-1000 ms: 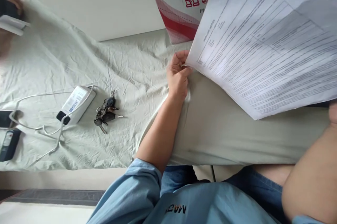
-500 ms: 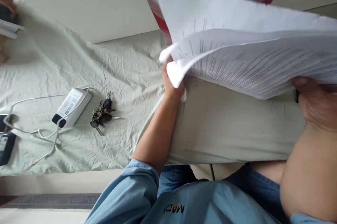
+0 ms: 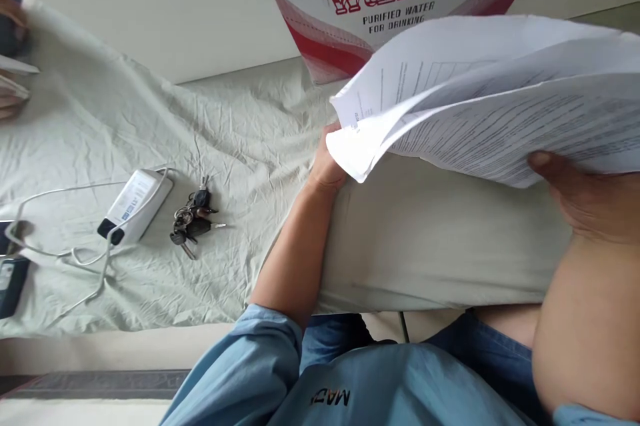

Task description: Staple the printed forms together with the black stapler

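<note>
Several loose printed sheets of paper (image 3: pixel 480 106) are held up over the cloth-covered table, their left ends curling and fanned apart. My right hand (image 3: pixel 590 196) grips their lower right side, thumb on top of the print and the other fingers hidden below. My left hand (image 3: pixel 330 159) is at the left end of the sheets, mostly behind the curled corner. Its fingers are hidden by the paper, so whether it holds a sheet does not show.
A Wahaha water carton (image 3: pixel 330 46) stands against the wall behind the papers. To the left lie a bunch of keys (image 3: pixel 194 216), a white power bank (image 3: pixel 135 206) with a cable, and a dark device (image 3: pixel 13 286). Another person's hand (image 3: pixel 10 96) is at the far left edge.
The sheets have come down and their left end has shifted right, uncovering more of the carton's lettering. My right hand has moved slightly left with them. The other person's hand at far left has shifted.
</note>
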Demonstrator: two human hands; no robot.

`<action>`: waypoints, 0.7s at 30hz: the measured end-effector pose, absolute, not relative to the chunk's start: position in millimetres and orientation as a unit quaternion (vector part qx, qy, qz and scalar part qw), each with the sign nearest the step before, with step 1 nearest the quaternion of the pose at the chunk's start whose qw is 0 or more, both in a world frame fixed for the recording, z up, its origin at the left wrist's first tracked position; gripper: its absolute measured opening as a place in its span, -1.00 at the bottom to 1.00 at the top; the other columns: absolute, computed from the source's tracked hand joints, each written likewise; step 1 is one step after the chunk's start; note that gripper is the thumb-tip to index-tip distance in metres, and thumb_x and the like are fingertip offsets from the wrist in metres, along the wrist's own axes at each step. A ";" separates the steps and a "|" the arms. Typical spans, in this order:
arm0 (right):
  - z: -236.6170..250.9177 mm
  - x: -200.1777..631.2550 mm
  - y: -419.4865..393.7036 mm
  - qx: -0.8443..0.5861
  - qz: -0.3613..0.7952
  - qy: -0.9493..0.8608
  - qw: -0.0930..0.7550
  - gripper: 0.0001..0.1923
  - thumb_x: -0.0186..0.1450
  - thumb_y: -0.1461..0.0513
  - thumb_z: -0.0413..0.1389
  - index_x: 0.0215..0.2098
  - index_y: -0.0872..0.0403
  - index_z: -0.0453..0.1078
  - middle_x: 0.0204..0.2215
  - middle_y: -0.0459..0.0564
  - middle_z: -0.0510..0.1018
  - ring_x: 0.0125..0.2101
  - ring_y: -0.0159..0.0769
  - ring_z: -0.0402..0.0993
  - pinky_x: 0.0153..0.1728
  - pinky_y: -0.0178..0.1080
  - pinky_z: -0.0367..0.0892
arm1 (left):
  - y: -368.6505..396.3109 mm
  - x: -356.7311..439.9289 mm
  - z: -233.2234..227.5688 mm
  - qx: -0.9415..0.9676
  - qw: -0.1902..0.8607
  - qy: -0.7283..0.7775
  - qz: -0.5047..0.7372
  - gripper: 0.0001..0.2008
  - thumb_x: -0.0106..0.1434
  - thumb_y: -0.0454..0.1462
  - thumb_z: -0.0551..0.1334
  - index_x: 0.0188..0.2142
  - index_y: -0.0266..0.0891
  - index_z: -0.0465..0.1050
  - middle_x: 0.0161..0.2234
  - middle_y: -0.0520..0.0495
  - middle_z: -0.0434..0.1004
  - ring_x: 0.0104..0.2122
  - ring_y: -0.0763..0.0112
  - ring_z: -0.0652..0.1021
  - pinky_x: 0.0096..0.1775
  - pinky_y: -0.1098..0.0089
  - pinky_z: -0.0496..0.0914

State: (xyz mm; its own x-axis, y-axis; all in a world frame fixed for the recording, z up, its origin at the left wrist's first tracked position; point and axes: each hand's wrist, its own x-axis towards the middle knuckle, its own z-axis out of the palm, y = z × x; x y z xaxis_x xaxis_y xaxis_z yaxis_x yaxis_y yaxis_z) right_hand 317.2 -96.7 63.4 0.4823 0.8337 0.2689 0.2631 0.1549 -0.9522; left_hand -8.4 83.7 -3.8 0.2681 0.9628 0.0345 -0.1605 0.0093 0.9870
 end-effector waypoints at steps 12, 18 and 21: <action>62.2 356.5 -127.9 -0.754 0.361 -0.299 0.460 -0.27 -0.01 -0.16 0.79 0.05 -0.15 0.86 0.03 0.16 0.90 0.10 0.20 0.83 0.40 0.41 0.64 | 74.3 -14.2 15.0 0.540 0.654 0.400 0.348 -0.18 0.06 0.49 0.69 -0.29 -0.16 0.63 -0.32 -0.11 0.71 -0.39 0.31 0.67 -0.39 0.27 0.61; 64.8 360.8 -127.3 -0.769 0.330 -0.326 0.440 -0.03 -0.09 -0.32 0.77 0.22 -0.23 0.82 -0.03 0.10 0.90 0.03 0.03 0.85 0.21 0.14 0.72 | 64.8 -18.5 41.2 0.611 0.683 0.362 0.171 -0.29 0.15 0.36 0.72 -0.23 -0.22 0.78 -0.29 -0.13 0.78 -0.34 0.31 0.68 -0.35 0.30 0.58; 72.6 332.3 -121.0 -0.723 0.418 -0.388 0.390 -0.14 -0.01 -0.35 0.73 0.16 -0.24 0.84 -0.03 -0.01 0.89 0.04 -0.06 0.84 0.09 -0.07 0.75 | 63.2 -18.4 47.1 0.637 0.674 0.350 0.129 -0.40 0.18 0.24 0.75 -0.23 -0.23 0.81 -0.30 -0.09 0.80 -0.31 0.32 0.69 -0.31 0.34 0.56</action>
